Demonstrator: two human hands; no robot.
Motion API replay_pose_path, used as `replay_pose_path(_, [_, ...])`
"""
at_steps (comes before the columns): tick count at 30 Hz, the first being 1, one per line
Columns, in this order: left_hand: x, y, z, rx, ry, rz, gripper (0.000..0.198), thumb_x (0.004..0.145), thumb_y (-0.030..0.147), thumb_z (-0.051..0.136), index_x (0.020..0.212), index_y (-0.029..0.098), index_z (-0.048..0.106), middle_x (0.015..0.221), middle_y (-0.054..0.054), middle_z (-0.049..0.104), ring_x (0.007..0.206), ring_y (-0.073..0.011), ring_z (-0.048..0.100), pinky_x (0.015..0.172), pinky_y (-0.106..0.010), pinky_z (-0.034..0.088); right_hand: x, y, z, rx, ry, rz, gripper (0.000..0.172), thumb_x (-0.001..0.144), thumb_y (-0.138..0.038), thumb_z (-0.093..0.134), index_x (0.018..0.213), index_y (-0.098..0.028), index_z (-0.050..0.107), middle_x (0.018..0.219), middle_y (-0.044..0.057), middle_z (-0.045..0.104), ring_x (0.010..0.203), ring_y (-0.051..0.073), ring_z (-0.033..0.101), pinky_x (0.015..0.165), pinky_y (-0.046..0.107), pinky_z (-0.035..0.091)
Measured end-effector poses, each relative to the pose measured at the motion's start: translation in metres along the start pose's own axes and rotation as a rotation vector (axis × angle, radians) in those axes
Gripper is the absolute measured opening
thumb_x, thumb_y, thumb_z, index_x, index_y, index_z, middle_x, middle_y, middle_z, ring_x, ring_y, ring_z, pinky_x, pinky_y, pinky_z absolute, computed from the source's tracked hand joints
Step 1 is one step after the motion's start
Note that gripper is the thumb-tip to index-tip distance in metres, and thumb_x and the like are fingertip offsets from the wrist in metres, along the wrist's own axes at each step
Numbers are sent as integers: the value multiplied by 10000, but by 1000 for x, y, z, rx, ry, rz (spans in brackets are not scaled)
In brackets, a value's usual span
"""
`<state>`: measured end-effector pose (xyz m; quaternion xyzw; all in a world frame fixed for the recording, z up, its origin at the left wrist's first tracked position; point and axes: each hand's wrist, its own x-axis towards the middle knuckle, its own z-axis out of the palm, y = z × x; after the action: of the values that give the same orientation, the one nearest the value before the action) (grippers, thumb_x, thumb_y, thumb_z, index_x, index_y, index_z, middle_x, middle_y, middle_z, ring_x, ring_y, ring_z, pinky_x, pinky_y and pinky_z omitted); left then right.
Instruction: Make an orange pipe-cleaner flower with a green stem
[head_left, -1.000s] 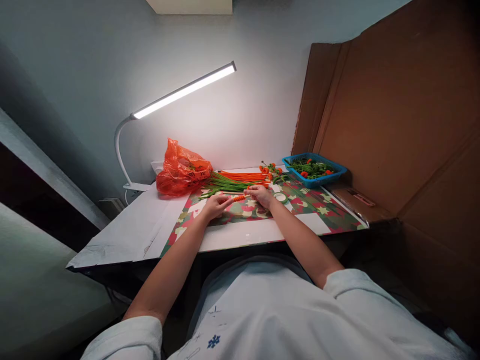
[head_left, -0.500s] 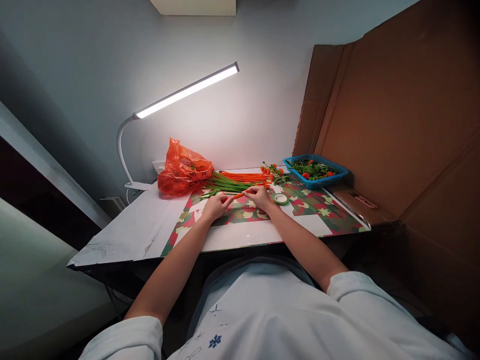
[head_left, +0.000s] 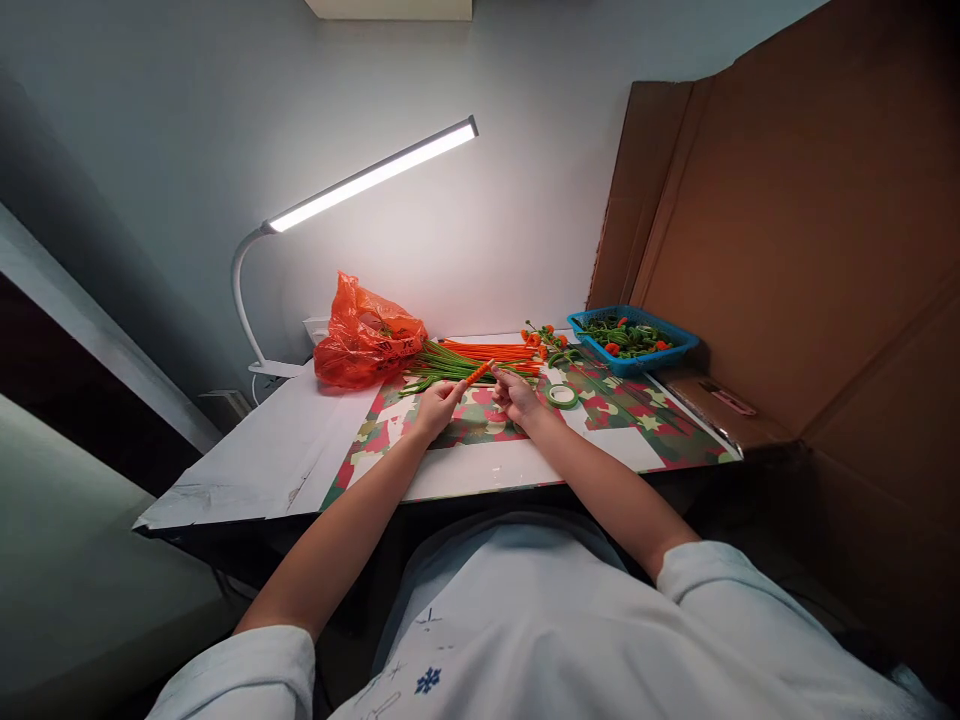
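Observation:
My left hand (head_left: pixel 441 408) is closed, its thumb and fingertips pinching the lower end of an orange coil (head_left: pixel 478 373), which looks like wound pipe cleaner. The coil slants upward to the right. At its upper end my right hand (head_left: pixel 516 396) touches it with the fingertips, the other fingers curled in. Just behind the hands lies a bundle of green stems (head_left: pixel 465 367), with orange stems (head_left: pixel 487 352) beyond it. A roll of green tape (head_left: pixel 562 397) lies right of my right hand.
An orange plastic bag (head_left: pixel 367 340) covers the bundle's left end. Orange flowers (head_left: pixel 536 342) lie near a blue basket (head_left: pixel 630 368) of green and orange pieces. A lit lamp (head_left: pixel 375 177) reaches over the table. Cardboard (head_left: pixel 772 230) stands at the right.
The orange coil has tilted, its right end rising. My right hand's fingers have curled in more, and its fingertips now meet the coil's upper end.

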<state>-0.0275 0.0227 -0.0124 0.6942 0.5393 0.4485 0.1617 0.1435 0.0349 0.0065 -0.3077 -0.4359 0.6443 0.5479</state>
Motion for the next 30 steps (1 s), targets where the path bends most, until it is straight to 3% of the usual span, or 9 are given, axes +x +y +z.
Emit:
replay_pose_path(8, [-5, 5, -15, -35, -23, 110, 498, 869, 576, 445, 566, 181, 458, 519, 44, 391, 499, -98, 394, 504, -235, 322, -2, -6, -4, 78, -179, 157, 381, 701, -407, 770, 654, -212, 446, 485, -116, 248, 420, 58, 231, 469, 212, 337])
replay_pose_path(17, [-10, 13, -31, 143, -106, 190, 455, 817, 519, 487, 511, 186, 436, 488, 48, 313, 485, -95, 273, 499, -255, 203, 2, -15, -22, -73, -205, 336, 147, 735, -192, 691, 749, -176, 546, 459, -121, 260, 391, 52, 203, 410, 187, 293])
replay_pose_path(22, [-12, 18, -37, 250, -166, 215, 454, 807, 493, 491, 478, 191, 408, 472, 49, 257, 496, -107, 224, 510, -270, 180, 0, -21, -25, -175, -246, 419, 134, 707, -181, 712, 732, -158, 582, 450, -115, 283, 394, 51, 232, 404, 192, 313])
replay_pose_path(25, [-12, 20, -38, 298, -190, 213, 442, 796, 495, 501, 484, 192, 427, 464, 46, 278, 501, -113, 230, 512, -269, 186, 0, -20, -25, -230, -230, 391, 210, 656, -226, 779, 674, -159, 580, 442, -110, 307, 393, 44, 237, 385, 187, 287])
replay_pose_path(30, [-12, 21, -35, 359, -174, 180, 439, 821, 500, 466, 502, 199, 448, 459, 36, 332, 493, -122, 264, 517, -276, 181, 0, -17, -22, -282, -146, 225, 316, 594, -279, 839, 566, -155, 550, 442, -105, 335, 381, 19, 227, 362, 175, 189])
